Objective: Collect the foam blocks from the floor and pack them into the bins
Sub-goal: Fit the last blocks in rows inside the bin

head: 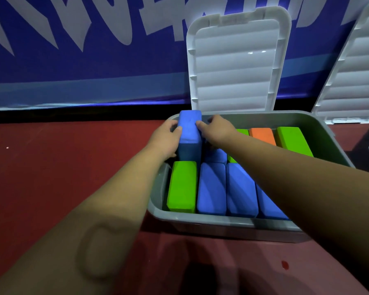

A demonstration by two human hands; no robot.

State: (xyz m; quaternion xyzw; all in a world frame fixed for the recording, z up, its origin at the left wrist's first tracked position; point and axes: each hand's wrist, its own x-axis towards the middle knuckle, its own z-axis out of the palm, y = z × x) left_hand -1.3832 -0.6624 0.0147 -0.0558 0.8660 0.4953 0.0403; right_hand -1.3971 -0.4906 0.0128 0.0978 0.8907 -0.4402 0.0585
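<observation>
While I grip the blue foam block (189, 133) on end, left hand (165, 139) curled round its left face and right hand (216, 129) pinching its right, it stands in the far left corner of the grey bin (200, 220). I judge this the packing step. I can't see whether its lower end has reached the bottom. Next it needs pressing straight down beside its neighbours, just beyond the near row's green block (182, 186) and blue blocks (211, 188). An orange block (262, 135) sits far right, and the white lid (232, 60) stands open behind.

Bare left forearm (119, 194) with a faint oval imprint (102, 250); bare right forearm (296, 177).
</observation>
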